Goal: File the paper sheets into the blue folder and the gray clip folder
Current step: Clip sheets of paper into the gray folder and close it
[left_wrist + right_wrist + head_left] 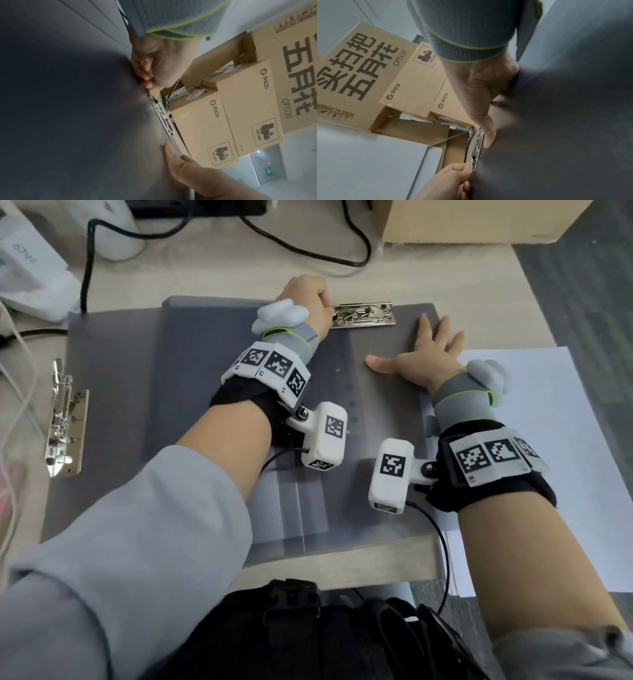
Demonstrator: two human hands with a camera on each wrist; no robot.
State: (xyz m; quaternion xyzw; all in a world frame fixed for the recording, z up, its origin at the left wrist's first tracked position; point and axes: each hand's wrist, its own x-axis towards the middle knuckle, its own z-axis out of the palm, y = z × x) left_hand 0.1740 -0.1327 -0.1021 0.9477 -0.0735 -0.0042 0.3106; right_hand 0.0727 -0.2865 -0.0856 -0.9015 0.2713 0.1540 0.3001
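Observation:
The gray clip folder (164,392) lies open on the table. A metal clip (366,314) is fixed at the far edge of its right panel. My left hand (323,306) pinches the left end of this clip with curled fingers; the left wrist view shows the same left hand (149,81) at the clip (163,117). My right hand (428,350) lies flat with spread fingers on the right panel, just below the clip's right end. White paper sheets (548,419) lie to the right, under my right forearm. No blue folder shows.
A second metal clip (63,419) sits on the folder's left panel. Black cables (308,248) and a cardboard box (472,220) lie behind the folder. A white bag (30,268) sits at the far left. The table's front edge (342,563) is near my body.

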